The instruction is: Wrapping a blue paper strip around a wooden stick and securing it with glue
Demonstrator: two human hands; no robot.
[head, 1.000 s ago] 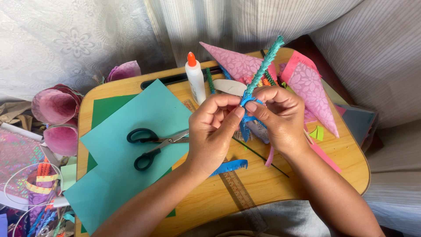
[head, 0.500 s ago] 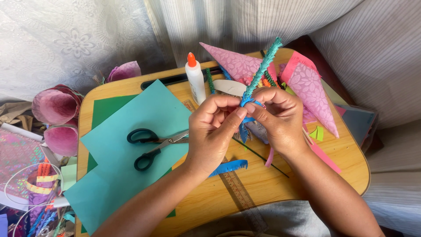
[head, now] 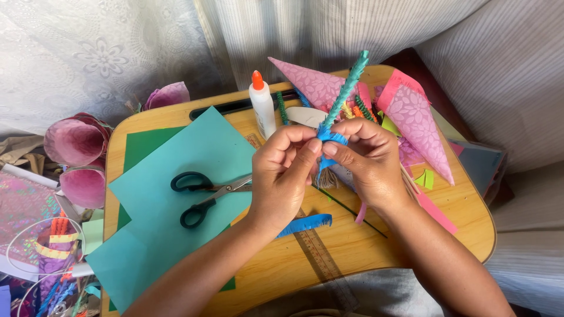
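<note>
Hands together above counter [head: 352, 246]: left hand [head: 282, 176] and right hand [head: 367, 158] both pinch stick [head: 343, 97], pressing blue fringe [head: 329, 138] round its lower part. Upper stick already wrapped teal; bottom bare. Spare fringe strip [head: 305, 223], scissors [head: 205, 194], glue [head: 262, 103] lie nearby.

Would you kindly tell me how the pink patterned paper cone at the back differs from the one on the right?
The pink patterned cone at the back points left, its wide end hidden behind the teal wrapped stick. The pink patterned cone on the right points down-right and looks longer. Both lie on the wooden lap table.
</note>
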